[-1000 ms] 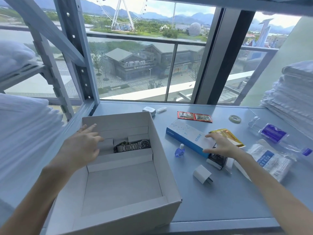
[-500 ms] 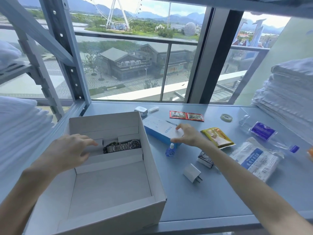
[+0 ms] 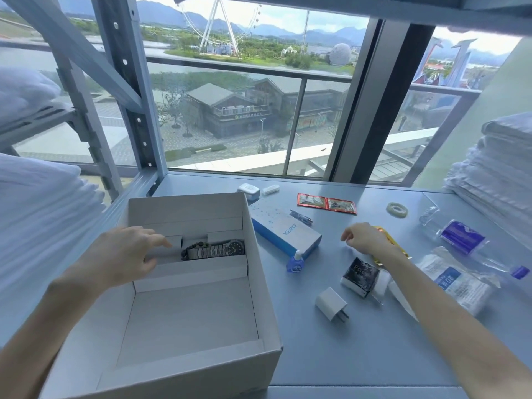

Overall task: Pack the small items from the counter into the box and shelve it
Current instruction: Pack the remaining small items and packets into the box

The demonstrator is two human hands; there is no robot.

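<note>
An open white cardboard box point(image 3: 267, 289) stands on the blue counter point(image 3: 359, 349), with a metal watch point(image 3: 214, 250) lying at its far end. My left hand point(image 3: 123, 254) rests on the box's inner flap, fingers spread. My right hand point(image 3: 364, 237) hovers over the counter with fingers curled and nothing in it. Next to the box lies a blue carton point(image 3: 285, 230) with a small blue dropper bottle point(image 3: 295, 262) at its near end. A white charger plug point(image 3: 331, 303), a black packet point(image 3: 359, 276) and a yellow sachet point(image 3: 387, 239) lie near my right hand.
At the back of the counter are a white earbud case point(image 3: 249, 191), a small white case point(image 3: 270, 189), red sachets point(image 3: 326, 203) and a tape roll point(image 3: 397, 209). A plastic water bottle point(image 3: 463, 237), a white pouch point(image 3: 457, 283) and stacked white linen point(image 3: 501, 174) lie right. A shelf post point(image 3: 135, 110) rises at left.
My right hand pushed the blue carton left against the box, then let go and drew back right. My left hand shifted slightly on the box flap.
</note>
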